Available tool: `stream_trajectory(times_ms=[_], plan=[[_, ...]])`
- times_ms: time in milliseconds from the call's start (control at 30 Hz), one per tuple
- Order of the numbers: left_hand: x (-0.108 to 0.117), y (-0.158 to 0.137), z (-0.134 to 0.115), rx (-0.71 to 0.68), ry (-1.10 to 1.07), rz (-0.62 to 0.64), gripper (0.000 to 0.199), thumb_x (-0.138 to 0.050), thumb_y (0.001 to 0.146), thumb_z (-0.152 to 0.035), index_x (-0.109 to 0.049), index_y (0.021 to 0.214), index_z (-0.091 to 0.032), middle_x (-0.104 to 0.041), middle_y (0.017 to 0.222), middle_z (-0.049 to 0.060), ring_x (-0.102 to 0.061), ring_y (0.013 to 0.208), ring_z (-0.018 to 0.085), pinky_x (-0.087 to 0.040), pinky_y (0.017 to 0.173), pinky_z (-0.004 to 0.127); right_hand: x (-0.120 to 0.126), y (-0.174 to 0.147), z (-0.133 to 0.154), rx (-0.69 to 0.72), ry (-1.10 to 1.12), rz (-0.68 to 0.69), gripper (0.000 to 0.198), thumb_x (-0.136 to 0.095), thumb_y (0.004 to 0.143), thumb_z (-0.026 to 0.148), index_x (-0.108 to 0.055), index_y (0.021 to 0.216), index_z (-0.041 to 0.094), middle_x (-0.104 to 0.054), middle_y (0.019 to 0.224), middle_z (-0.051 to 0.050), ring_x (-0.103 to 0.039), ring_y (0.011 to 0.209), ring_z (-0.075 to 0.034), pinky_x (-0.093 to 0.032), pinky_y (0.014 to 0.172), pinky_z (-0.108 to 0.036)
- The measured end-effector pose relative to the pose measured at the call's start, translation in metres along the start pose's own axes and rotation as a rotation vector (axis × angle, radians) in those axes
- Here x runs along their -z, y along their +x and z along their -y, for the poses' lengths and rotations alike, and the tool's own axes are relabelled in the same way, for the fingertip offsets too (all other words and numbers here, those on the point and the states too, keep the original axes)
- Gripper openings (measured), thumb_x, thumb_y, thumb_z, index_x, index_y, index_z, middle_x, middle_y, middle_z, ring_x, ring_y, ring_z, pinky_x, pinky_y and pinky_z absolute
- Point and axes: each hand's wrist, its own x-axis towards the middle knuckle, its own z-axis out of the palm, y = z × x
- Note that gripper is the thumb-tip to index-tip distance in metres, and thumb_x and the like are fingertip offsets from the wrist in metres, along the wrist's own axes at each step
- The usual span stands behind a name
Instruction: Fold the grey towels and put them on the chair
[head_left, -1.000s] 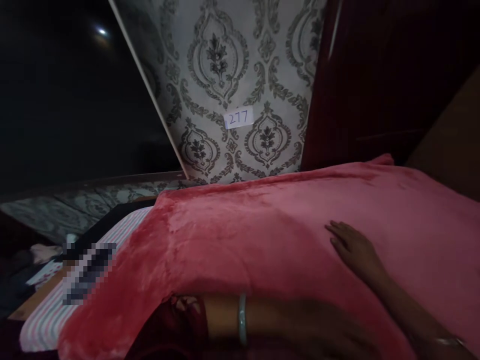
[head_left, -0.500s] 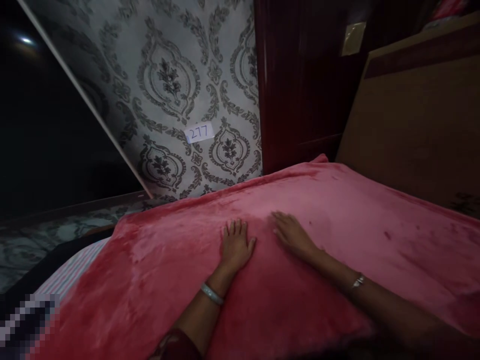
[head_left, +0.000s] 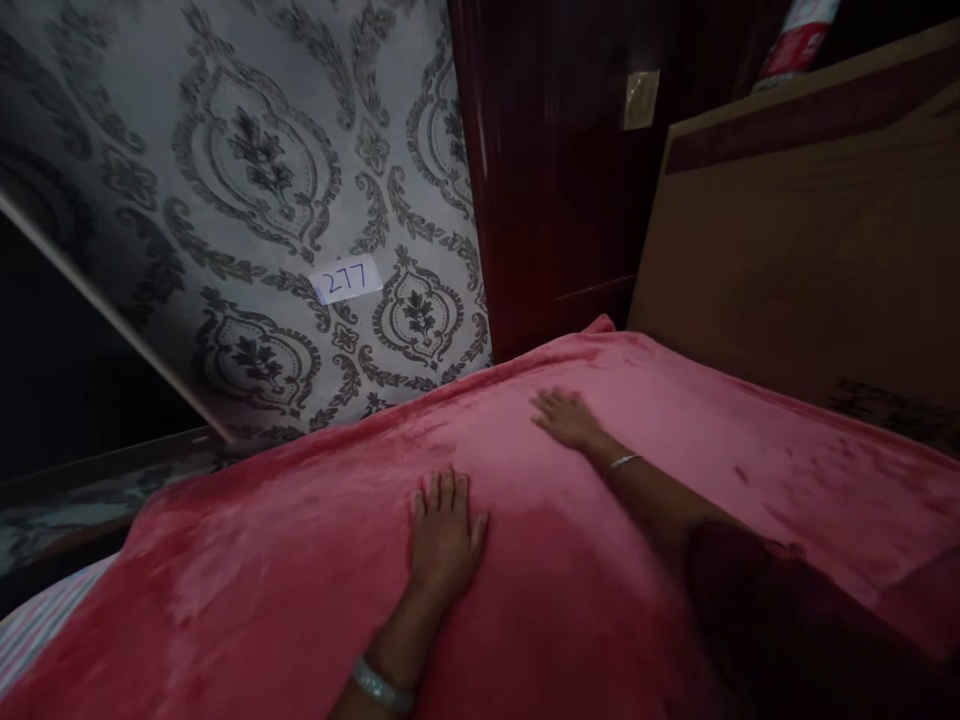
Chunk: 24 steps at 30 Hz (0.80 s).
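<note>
A plush red-pink blanket (head_left: 300, 560) is spread over a wide flat surface below me, with lighter and darker patches in its pile. My left hand (head_left: 444, 535) lies palm down on it, fingers stretched forward and thumb out to the side. Farther off and to the right, my right hand (head_left: 566, 416) also rests flat on the blanket with its fingers spread. Neither hand grips anything. The left wrist has a pale bangle (head_left: 381, 686), the right a thin bracelet (head_left: 624, 462).
Behind the blanket stands a wall with grey patterned wallpaper (head_left: 255, 150) and a paper label (head_left: 346, 279) reading 277. A dark red wooden panel (head_left: 547, 200) and a large cardboard box (head_left: 795, 240) border the far right. Striped cloth (head_left: 45, 620) shows at the left edge.
My right hand has moved farther forward across the blanket, with more of its sleeve now showing. The left hand stays flat on the blanket. The view has shifted right.
</note>
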Motion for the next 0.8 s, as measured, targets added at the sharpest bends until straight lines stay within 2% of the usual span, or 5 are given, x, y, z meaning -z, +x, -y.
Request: stream_trajectory(times_ms=[133, 233, 367, 567, 800], plan=[[-0.003, 0.001, 0.001, 0.003, -0.019, -0.003, 0.061, -0.038, 0.097, -0.044, -0.044, 0.152, -0.018, -0.036, 0.161, 0.012, -0.030, 0.150, 0.036, -0.027, 0.120, 0.059, 0.014, -0.044, -0.111, -0.317, -0.054, -0.089, 0.056, -0.029, 0.100, 0.038, -0.050, 0.147, 0.014, -0.040, 0.155, -0.022, -0.039, 0.142, -0.040, -0.031, 0.108, -0.068], [-0.006, 0.001, 0.001, -0.003, -0.028, -0.021, 0.061, -0.038, 0.097, -0.044, -0.044, 0.152, -0.018, -0.037, 0.161, 0.014, -0.030, 0.150, 0.037, -0.028, 0.119, 0.060, 0.012, -0.103, -0.192, -0.602, -0.005, -0.327, 0.062, -0.036, 0.095, 0.053, -0.060, 0.136, 0.013, -0.049, 0.146, -0.026, -0.049, 0.131, -0.046, -0.039, 0.098, -0.069], [-0.006, 0.001, 0.000, -0.013, -0.024, -0.053, 0.062, -0.038, 0.098, -0.046, -0.044, 0.152, -0.017, -0.038, 0.160, 0.015, -0.032, 0.148, 0.039, -0.028, 0.118, 0.061, 0.015, -0.167, -0.244, -0.665, 0.014, -0.438, 0.064, -0.042, 0.090, 0.060, -0.071, 0.117, 0.010, -0.057, 0.129, -0.035, -0.050, 0.121, -0.058, -0.035, 0.085, -0.078], [-0.003, -0.004, -0.002, -0.029, -0.024, -0.104, 0.059, -0.039, 0.098, -0.045, -0.046, 0.149, -0.016, -0.042, 0.158, 0.015, -0.036, 0.145, 0.037, -0.028, 0.119, 0.060, 0.041, -0.174, -0.180, -0.757, -0.030, -0.186, 0.059, -0.035, 0.095, 0.045, -0.066, 0.125, 0.005, -0.054, 0.131, -0.037, -0.050, 0.124, -0.052, -0.037, 0.090, -0.076], [0.003, -0.007, -0.003, -0.217, -0.128, -0.027, 0.050, -0.037, 0.102, -0.037, -0.048, 0.148, -0.020, -0.043, 0.157, 0.012, -0.035, 0.148, 0.029, -0.028, 0.122, 0.051, 0.002, -0.150, -0.027, -0.125, -0.027, -0.006, 0.060, -0.025, 0.101, 0.050, -0.036, 0.157, 0.028, -0.029, 0.164, -0.010, -0.029, 0.149, -0.032, -0.035, 0.112, -0.059]])
